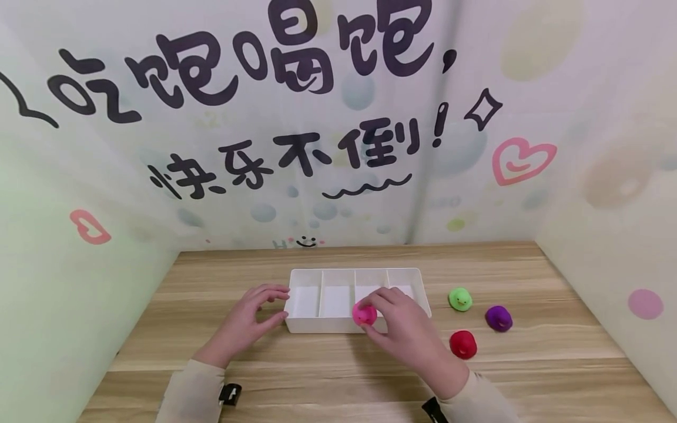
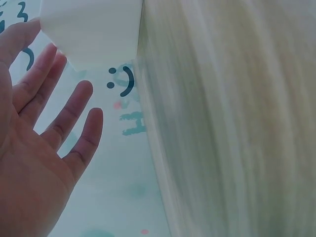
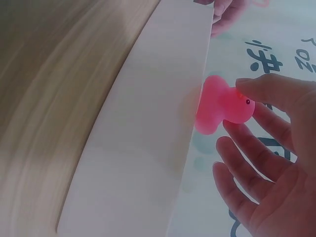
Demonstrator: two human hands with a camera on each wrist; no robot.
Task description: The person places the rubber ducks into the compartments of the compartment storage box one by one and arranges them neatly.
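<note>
Pinching a pink duck (image 1: 364,314) above the near rim of a white divided tray (image 1: 319,326)

The right hand (image 1: 404,326) holds the small pink duck by its head, thumb on one side and fingertips on the other, with the rounded body pointing down toward the tray. The duck is at the tray's near long wall, by the third compartment from the left; whether it touches the rim cannot be told. In the right wrist view, the lower two fingers stand clear of the toy.

The left hand (image 1: 245,320) is at the tray's left end, its fingers spread and bent slightly, with the thumb and index fingertips at the end wall and nothing in its grasp.

The tray lies lengthwise across the wood-grain tabletop (image 1: 264,376), its four compartments in a row. To its right lie three more small toys, apart from one another: a green duck (image 1: 460,299) nearest the tray, a purple toy (image 1: 499,318) farther right and a red toy (image 1: 463,344) nearer the person, close to the right forearm. Both arms wear pale sleeves (image 1: 193,390). Behind the tabletop rises a pale wall (image 1: 476,211) with large black characters (image 1: 308,155) and coloured dots
</note>
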